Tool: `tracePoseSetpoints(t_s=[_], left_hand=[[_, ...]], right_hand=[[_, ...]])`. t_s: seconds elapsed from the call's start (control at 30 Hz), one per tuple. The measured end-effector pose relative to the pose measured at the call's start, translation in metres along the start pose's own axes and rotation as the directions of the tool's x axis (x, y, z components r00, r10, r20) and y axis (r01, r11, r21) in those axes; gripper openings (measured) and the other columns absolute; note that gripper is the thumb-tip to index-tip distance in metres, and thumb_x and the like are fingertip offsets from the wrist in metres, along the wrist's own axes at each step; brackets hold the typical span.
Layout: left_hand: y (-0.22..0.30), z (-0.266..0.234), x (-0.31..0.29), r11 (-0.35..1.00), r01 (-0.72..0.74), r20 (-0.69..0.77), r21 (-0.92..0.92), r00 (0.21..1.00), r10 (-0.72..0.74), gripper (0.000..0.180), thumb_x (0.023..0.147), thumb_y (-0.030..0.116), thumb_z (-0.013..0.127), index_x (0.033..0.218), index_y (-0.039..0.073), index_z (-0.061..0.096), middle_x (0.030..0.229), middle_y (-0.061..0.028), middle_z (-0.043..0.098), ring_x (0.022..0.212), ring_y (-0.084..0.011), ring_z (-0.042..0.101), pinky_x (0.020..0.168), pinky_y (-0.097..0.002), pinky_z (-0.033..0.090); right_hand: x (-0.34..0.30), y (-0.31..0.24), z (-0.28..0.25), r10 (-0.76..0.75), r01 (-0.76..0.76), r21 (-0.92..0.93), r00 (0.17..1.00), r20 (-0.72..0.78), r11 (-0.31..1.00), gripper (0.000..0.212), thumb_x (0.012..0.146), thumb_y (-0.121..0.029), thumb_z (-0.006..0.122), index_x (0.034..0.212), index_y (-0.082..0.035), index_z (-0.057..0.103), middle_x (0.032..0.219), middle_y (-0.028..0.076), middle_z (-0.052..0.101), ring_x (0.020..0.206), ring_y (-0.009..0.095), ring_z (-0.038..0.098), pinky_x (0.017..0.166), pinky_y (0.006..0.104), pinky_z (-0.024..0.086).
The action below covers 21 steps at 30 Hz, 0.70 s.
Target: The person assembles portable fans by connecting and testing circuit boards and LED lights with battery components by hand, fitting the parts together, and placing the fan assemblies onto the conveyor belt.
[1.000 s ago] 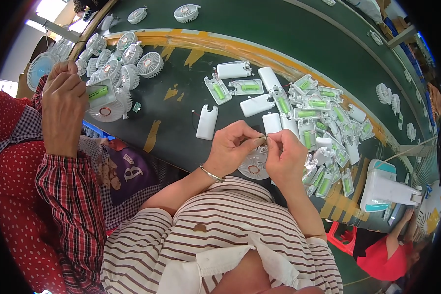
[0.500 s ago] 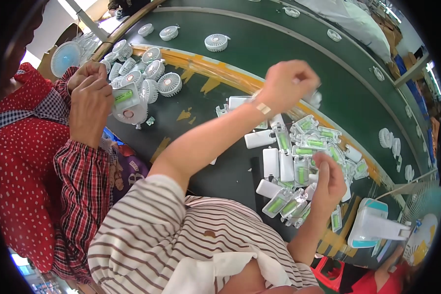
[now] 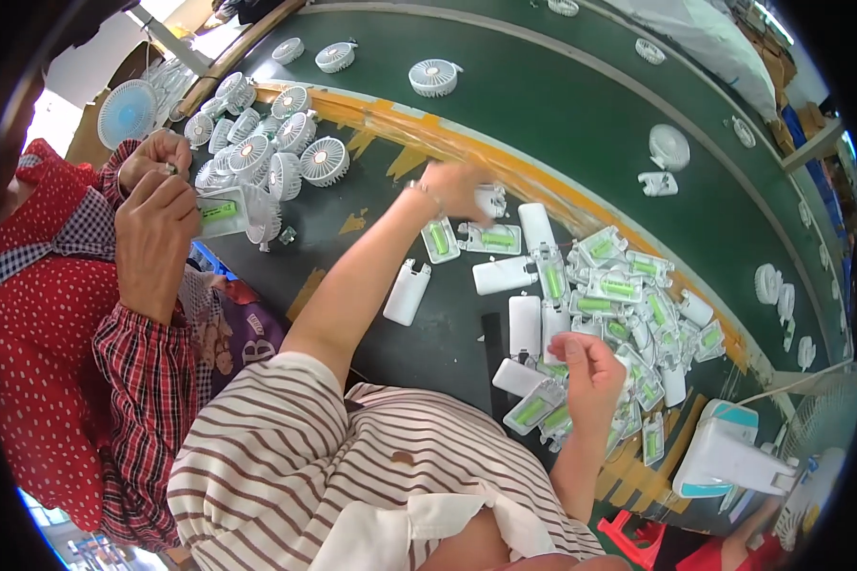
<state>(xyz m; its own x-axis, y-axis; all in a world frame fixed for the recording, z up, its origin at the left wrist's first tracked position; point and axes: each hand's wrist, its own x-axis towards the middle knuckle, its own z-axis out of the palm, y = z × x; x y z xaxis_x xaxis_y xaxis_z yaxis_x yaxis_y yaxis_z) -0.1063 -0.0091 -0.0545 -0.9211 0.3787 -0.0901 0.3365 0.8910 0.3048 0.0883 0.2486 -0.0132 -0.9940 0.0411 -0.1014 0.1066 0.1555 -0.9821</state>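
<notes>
My left hand (image 3: pixel 455 190) is smeared by motion at the far side of the dark table, beside the belt's edge. Its blurred fingers reach a white plastic piece (image 3: pixel 491 202); whether they grip it I cannot tell. Just under them lie clear-white casings, one with a green battery cell (image 3: pixel 496 240) inside. A white handle casing (image 3: pixel 408 292) lies apart, right of my left forearm. My right hand (image 3: pixel 592 373) hovers over the near left part of a casing pile (image 3: pixel 614 285), fingers curled in toward the thumb, with nothing visible in them.
Beyond the table a green conveyor belt (image 3: pixel 543 105) carries white fan heads (image 3: pixel 434 78). At left a person in red holds a casing (image 3: pixel 221 211) beside a heap of fan heads (image 3: pixel 251 152). A white-and-teal device (image 3: pixel 733 447) and a standing fan (image 3: pixel 814 485) are at right.
My left hand has swept left from over the belt back to the casings. A fan head and a casing now show on the belt to the right. My right hand shifted left and down.
</notes>
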Motion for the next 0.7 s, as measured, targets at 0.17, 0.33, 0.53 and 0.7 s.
tracePoseSetpoints(t_s=[0.17, 0.33, 0.53, 0.7], left_hand=[[-0.016, 0.011, -0.032, 0.991, 0.044, -0.211, -0.123, 0.975, -0.069, 0.055, 0.065, 0.028, 0.073, 0.115, 0.010, 0.060, 0.100, -0.0146, 0.063, 0.096, -0.0321, 0.058, 0.084, -0.0397, 0.045], [0.028, -0.011, -0.070, 0.344, 0.042, 0.005, -0.938, 0.994, -0.108, 0.036, 0.079, 0.019, 0.070, 0.109, 0.001, 0.062, 0.086, -0.0012, 0.064, 0.076, -0.0054, 0.054, 0.068, -0.0244, 0.047], [0.061, 0.012, -0.105, 0.204, 0.078, 0.123, -0.976, 0.968, 0.217, 0.034, 0.083, 0.018, 0.066, 0.112, 0.001, 0.060, 0.094, -0.0020, 0.064, 0.086, -0.0063, 0.054, 0.079, -0.0240, 0.045], [0.074, 0.015, -0.116, 0.332, 0.021, 0.069, -0.943, 0.989, 0.133, 0.030, 0.088, 0.026, 0.062, 0.100, -0.001, 0.063, 0.079, -0.0002, 0.060, 0.073, -0.0056, 0.048, 0.068, -0.0238, 0.043]], right_hand=[[-0.005, -0.017, 0.015, -0.065, 0.067, -0.022, 0.992, 0.110, 0.997, 0.017, 0.091, -0.012, 0.056, 0.088, 0.003, 0.064, 0.081, 0.007, 0.065, 0.075, 0.012, 0.061, 0.070, 0.0248, 0.047], [0.008, -0.029, 0.011, -0.268, 0.263, -0.100, 0.962, -0.048, 0.960, 0.013, 0.086, -0.006, 0.056, 0.092, 0.002, 0.065, 0.086, 0.009, 0.065, 0.080, 0.015, 0.060, 0.074, 0.0264, 0.046], [0.048, -0.054, 0.041, -0.473, 0.467, -0.293, 0.879, 0.052, 0.835, 0.028, 0.078, -0.003, 0.064, 0.106, 0.001, 0.063, 0.102, 0.013, 0.063, 0.095, 0.024, 0.059, 0.086, 0.0309, 0.044], [0.051, -0.020, 0.049, -0.221, 0.227, -0.015, 0.961, 0.165, 0.974, 0.015, 0.082, -0.004, 0.063, 0.097, 0.001, 0.066, 0.093, 0.008, 0.066, 0.086, 0.013, 0.060, 0.076, 0.0255, 0.047]])
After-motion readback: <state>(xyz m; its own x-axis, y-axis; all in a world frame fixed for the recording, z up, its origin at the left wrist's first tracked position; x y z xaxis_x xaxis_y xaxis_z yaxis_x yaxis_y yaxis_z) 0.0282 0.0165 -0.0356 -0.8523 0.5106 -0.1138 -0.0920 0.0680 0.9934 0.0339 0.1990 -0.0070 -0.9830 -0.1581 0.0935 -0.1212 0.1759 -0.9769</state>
